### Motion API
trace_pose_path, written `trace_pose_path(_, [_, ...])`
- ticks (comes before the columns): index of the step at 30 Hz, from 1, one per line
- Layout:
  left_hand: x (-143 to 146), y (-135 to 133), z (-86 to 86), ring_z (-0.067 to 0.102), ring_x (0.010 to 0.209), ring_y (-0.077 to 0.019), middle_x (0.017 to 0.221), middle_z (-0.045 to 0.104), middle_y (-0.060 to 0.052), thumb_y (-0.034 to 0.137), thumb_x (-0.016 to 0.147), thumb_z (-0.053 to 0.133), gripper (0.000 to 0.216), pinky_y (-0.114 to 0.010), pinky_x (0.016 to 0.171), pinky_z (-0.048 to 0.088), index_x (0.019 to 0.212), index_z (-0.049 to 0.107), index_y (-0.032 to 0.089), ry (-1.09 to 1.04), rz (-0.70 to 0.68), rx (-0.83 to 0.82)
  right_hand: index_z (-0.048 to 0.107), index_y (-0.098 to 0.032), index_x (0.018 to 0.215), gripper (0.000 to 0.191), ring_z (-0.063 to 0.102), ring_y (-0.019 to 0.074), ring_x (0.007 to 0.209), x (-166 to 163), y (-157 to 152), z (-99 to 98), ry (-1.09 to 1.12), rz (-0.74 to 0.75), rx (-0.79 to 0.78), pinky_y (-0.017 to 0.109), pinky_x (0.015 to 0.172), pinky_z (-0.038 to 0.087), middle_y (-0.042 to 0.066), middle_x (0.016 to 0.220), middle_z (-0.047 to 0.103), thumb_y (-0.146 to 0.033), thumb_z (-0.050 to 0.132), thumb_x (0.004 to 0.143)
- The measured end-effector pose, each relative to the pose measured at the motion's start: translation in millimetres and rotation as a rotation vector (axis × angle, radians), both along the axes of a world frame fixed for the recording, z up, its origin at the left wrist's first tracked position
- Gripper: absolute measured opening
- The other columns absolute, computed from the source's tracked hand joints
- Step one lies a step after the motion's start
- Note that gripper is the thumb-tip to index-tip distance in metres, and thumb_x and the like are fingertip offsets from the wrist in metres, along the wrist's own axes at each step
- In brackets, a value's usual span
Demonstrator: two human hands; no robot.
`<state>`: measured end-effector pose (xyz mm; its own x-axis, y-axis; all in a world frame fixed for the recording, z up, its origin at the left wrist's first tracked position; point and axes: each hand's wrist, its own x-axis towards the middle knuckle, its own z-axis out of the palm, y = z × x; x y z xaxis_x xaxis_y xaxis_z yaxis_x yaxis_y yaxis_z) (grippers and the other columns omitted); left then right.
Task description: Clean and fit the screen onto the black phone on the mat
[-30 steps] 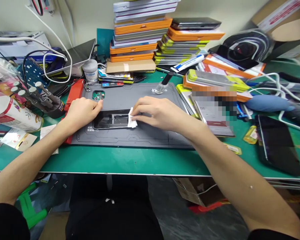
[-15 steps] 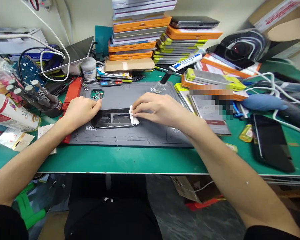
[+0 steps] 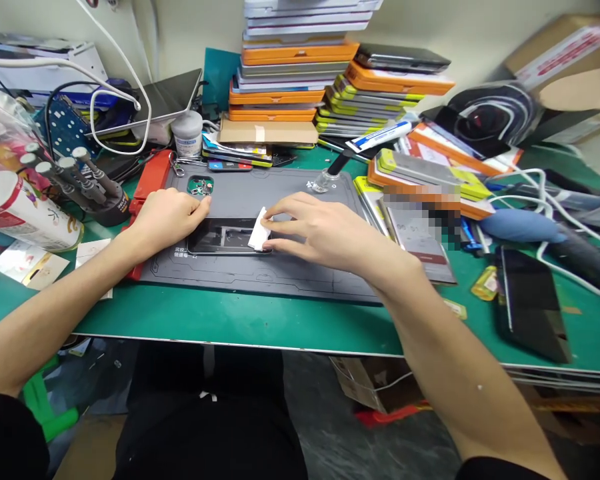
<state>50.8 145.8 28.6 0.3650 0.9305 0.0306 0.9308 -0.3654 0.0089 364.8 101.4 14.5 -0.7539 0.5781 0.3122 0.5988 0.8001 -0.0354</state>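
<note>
1. The phone (image 3: pixel 225 237) lay flat on the grey mat (image 3: pixel 290 273) on our green table (image 3: pixel 230 320), long side toward us. It was black and glossy, with paler metal bits showing in the middle.
2. Our left hand (image 3: pixel 167 217) was curled up, fingertips pressed on the phone's left end.
3. Our right hand (image 3: pixel 325 230) pinched a small, crumpled white wipe (image 3: pixel 259 234) between thumb and fingers, and the wipe sat right on the phone's right end.
</note>
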Motion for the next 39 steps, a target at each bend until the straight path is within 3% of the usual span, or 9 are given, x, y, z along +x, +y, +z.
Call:
trace_pose_path(6, [-1.7, -3.0, 1.9, 0.074, 0.078, -0.0304, 0.062, 0.068, -0.009, 0.056, 0.111, 0.035, 0.068, -0.042, 0.082, 0.049, 0.059, 0.066, 0.025, -0.142, -0.011, 0.003, 0.090, -0.026, 0.111, 0.024, 0.079, 0.0261, 0.109, 4.5, -2.4, 7.2, 0.039, 0.034, -0.147, 0.039, 0.089, 0.060, 0.008, 0.123, 0.085, -0.041, 0.072, 0.115])
trace_pose_path(10, [-3.6, -6.2, 2.2, 0.071, 0.072, -0.0247, 0.062, 0.067, -0.005, 0.055, 0.115, 0.036, 0.067, -0.039, 0.077, 0.044, 0.063, 0.066, 0.025, -0.264, -0.098, 0.060, 0.084, -0.026, 0.108, 0.020, 0.077, 0.0275, 0.111, 5.9, 1.6, 4.8, 0.095, -0.018, -0.264, 0.041, 0.089, 0.058, 0.008, 0.118, 0.084, -0.042, 0.075, 0.113])
trace_pose_path(13, [-5.7, -4.4, 1.1, 0.075, 0.089, -0.0256, 0.087, 0.079, -0.006, 0.058, 0.113, 0.048, 0.050, -0.037, 0.077, 0.045, 0.089, 0.076, 0.024, -0.297, -0.265, 0.044, 0.081, -0.026, 0.108, 0.021, 0.076, 0.0275, 0.113, 4.5, 5.7, 0.2, 0.165, -0.037, -0.321, 0.041, 0.090, 0.057, 0.008, 0.121, 0.081, -0.046, 0.077, 0.111])
trace_pose_path(15, [-7.4, -1.2, -1.0, 0.074, 0.110, -0.0288, 0.113, 0.082, -0.009, 0.065, 0.107, 0.063, 0.043, -0.039, 0.091, 0.052, 0.109, 0.077, 0.025, -0.303, -0.445, -0.014, 0.080, -0.026, 0.109, 0.022, 0.077, 0.0266, 0.111, 3.5, 6.9, -1.0, 0.204, -0.055, -0.364, 0.040, 0.090, 0.057, 0.008, 0.123, 0.079, -0.048, 0.079, 0.110])
trace_pose_path(19, [-9.8, 4.3, -7.6, 0.065, 0.138, -0.0365, 0.149, 0.071, -0.016, 0.072, 0.096, 0.082, 0.063, -0.049, 0.122, 0.048, 0.136, 0.073, 0.025, -0.296, -0.694, -0.134, 0.080, -0.027, 0.108, 0.022, 0.077, 0.0263, 0.109, 3.0, 7.1, 0.2, 0.243, -0.076, -0.426, 0.040, 0.092, 0.057, 0.007, 0.121, 0.078, -0.049, 0.081, 0.108])
trace_pose_path(23, [-10.0, 3.8, -8.8, 0.067, 0.135, -0.0358, 0.147, 0.072, -0.017, 0.064, 0.102, 0.079, 0.054, -0.050, 0.121, 0.050, 0.136, 0.073, 0.023, -0.265, -0.698, -0.113, 0.081, -0.026, 0.106, 0.021, 0.077, 0.0252, 0.105, 4.4, 10.6, -3.7, 0.299, -0.046, -0.472, 0.040, 0.092, 0.057, 0.007, 0.119, 0.079, -0.047, 0.077, 0.109])
trace_pose_path(29, [-11.2, -1.5, -2.1, 0.076, 0.131, -0.0341, 0.148, 0.080, -0.013, 0.061, 0.108, 0.070, 0.045, -0.047, 0.116, 0.056, 0.133, 0.079, 0.024, -0.209, -0.690, -0.021, 0.082, -0.026, 0.105, 0.023, 0.077, 0.0259, 0.098, 5.3, 16.9, -9.4, 0.354, -0.082, -0.364, 0.043, 0.089, 0.058, 0.008, 0.107, 0.082, -0.041, 0.066, 0.113])
trace_pose_path(35, [-10.5, -6.9, 0.4, 0.085, 0.118, -0.0311, 0.132, 0.088, -0.010, 0.060, 0.118, 0.051, 0.050, -0.038, 0.089, 0.057, 0.139, 0.081, 0.026, -0.189, -0.559, 0.062, 0.086, -0.029, 0.101, 0.020, 0.078, 0.0279, 0.097, 8.7, 15.4, 7.9, 0.507, -0.155, -0.285, 0.045, 0.085, 0.064, 0.007, 0.105, 0.086, -0.041, 0.071, 0.109])
trace_pose_path(39, [-8.1, -8.8, -0.2, 0.086, 0.114, -0.0293, 0.125, 0.090, -0.007, 0.059, 0.121, 0.045, 0.051, -0.033, 0.081, 0.053, 0.145, 0.079, 0.031, -0.185, -0.455, 0.076, 0.089, -0.032, 0.110, 0.021, 0.080, 0.0284, 0.106, 7.6, 14.5, 8.1, 0.490, -0.086, -0.349, 0.049, 0.100, 0.065, 0.006, 0.116, 0.087, -0.042, 0.071, 0.110])
